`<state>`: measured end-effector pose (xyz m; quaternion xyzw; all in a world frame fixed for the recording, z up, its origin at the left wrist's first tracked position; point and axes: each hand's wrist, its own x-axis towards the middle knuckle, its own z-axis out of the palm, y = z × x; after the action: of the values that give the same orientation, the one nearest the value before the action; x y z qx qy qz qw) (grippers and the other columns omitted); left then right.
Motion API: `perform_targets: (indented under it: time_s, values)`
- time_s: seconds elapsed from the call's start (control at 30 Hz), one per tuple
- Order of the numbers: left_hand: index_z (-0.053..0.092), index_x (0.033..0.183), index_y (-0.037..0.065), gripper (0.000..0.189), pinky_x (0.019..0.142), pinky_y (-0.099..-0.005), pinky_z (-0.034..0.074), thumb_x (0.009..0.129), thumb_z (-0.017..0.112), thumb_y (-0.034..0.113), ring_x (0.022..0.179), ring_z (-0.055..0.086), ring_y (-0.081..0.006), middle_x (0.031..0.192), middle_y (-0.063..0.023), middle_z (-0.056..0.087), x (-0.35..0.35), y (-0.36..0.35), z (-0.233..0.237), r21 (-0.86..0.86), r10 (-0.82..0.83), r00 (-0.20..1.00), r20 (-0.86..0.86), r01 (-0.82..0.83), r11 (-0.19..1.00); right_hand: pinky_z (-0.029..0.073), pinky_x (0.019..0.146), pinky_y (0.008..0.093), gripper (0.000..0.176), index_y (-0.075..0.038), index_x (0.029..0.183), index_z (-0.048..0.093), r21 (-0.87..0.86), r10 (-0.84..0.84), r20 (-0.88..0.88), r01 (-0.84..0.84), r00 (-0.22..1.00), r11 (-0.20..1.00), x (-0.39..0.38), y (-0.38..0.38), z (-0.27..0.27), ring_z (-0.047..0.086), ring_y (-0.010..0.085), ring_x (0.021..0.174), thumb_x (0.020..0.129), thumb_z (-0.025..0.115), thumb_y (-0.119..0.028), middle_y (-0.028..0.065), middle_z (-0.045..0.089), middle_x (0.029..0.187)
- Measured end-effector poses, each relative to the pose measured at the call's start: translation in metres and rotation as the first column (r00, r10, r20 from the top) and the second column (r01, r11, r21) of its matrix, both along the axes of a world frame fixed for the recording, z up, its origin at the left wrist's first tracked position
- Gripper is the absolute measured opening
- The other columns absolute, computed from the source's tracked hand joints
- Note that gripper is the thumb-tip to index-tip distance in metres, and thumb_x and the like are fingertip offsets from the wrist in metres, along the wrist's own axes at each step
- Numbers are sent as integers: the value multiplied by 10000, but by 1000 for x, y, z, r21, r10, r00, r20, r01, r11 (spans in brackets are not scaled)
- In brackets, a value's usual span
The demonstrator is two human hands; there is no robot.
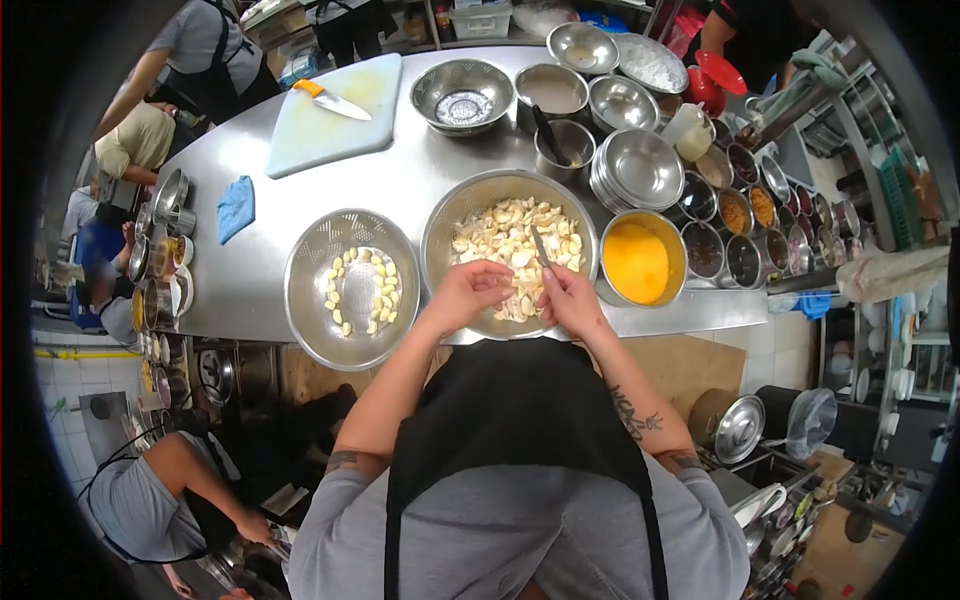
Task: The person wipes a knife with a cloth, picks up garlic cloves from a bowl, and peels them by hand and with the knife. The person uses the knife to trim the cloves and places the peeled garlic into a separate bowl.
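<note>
Large bowl (432,235) on table (420,170), at near edge. Colander (300,300) just left of it, smaller bowl (680,255) just right. Left hand (468,290) beside right hand (570,297), both over large bowl's near rim. Small knife (541,247) in right hand. Cutting board (320,130) behind colander, kitchen knife (333,101) on it. Cloth (236,207) left, before board. Stacked bowls (640,168) behind smaller bowl.

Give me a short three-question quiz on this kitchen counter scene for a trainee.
1. True or false: an orange-handled knife lies on the cutting board.
2. Which of the person's hands grips the small blade over the big bowl? A) the left B) the right
3. Fill in: the smaller bowl just right of the big bowl holds ___ liquid.
Key: 1 true; 2 B, the right hand; 3 yellow.
</note>
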<state>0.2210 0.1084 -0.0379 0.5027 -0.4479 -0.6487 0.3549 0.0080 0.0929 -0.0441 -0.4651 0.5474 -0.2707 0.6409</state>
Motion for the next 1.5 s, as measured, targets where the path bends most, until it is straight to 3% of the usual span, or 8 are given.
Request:
perform_targets:
  time_s: [0.07, 0.27, 0.37, 0.43, 0.67, 1.03, 1.13, 1.5]
  values:
    - [611, 1160, 35, 305, 697, -236, 486, 861, 668, 17, 757, 607, -93, 855, -18, 656, 4, 3, -9, 78, 48, 977, -208, -32, 996, 438, 479, 253, 280, -29, 1059, 626, -15, 28, -42, -29, 999, 999, 2, 1, -1, 539, 94, 500, 997, 487, -263, 31, 582, 636]
    - [579, 1187, 46, 301, 735, -240, 493, 893, 644, 44, 812, 606, -109, 919, -25, 640, 5, 11, -27, 169, 157, 928, -339, -104, 980, 441, 577, 305, 376, 15, 837, 640, -88, 86, -212, -106, 973, 990, 0, -3, -14, 548, 124, 574, 984, 500, -301, 57, 611, 627]
    - [583, 1141, 39, 237, 733, -257, 507, 908, 622, 39, 813, 610, -127, 937, -35, 636, 6, 14, -30, 202, 201, 871, -448, -120, 972, 438, 592, 293, 373, 17, 806, 626, -94, 98, -226, -122, 969, 988, -3, -6, -24, 547, 117, 596, 982, 499, -286, 57, 606, 627]
    - [583, 1123, 26, 220, 753, -271, 525, 906, 618, 29, 849, 629, -148, 949, -47, 641, 7, 17, -27, 228, 222, 804, -551, -111, 967, 444, 615, 282, 322, 17, 937, 649, -79, 105, -219, -125, 970, 989, -5, -8, -33, 552, 112, 624, 978, 501, -265, 52, 608, 652]
    - [563, 1166, -15, 272, 867, -316, 549, 897, 602, -6, 1029, 645, -225, 1111, -135, 642, 4, 18, -30, 215, 178, 835, -521, -74, 974, 458, 666, 240, 489, -34, 1422, 411, -141, 79, -157, -102, 984, 985, -5, -3, -23, 543, 84, 685, 969, 513, -187, 9, 597, 744]
    - [473, 1303, -41, 345, 950, -349, 502, 963, 476, 15, 1137, 579, -267, 1230, -172, 566, -4, 16, -27, 315, 259, 807, -531, -96, 944, 443, 619, 222, 418, -61, 1387, 480, -71, 74, -59, -78, 996, 994, -8, -1, -24, 507, 57, 644, 985, 488, -175, -10, 582, 731]
    - [474, 1299, -38, 351, 928, -330, 507, 950, 487, -7, 1134, 578, -252, 1227, -157, 572, 1, 13, -35, 408, 295, 724, -624, -20, 913, 440, 599, 219, 409, -73, 1382, 491, -81, 60, -41, -64, 997, 995, -8, 0, -24, 504, 51, 632, 985, 486, -171, -13, 583, 728]
    - [499, 1278, 4, 360, 882, -304, 505, 926, 571, 19, 1013, 629, -210, 1174, -136, 622, -2, 15, -37, 331, 258, 828, -498, -94, 939, 399, 536, 196, 379, -64, 1338, 539, -75, 105, 3, -105, 994, 992, -4, 4, -15, 470, 24, 583, 973, 528, -163, -30, 594, 712]
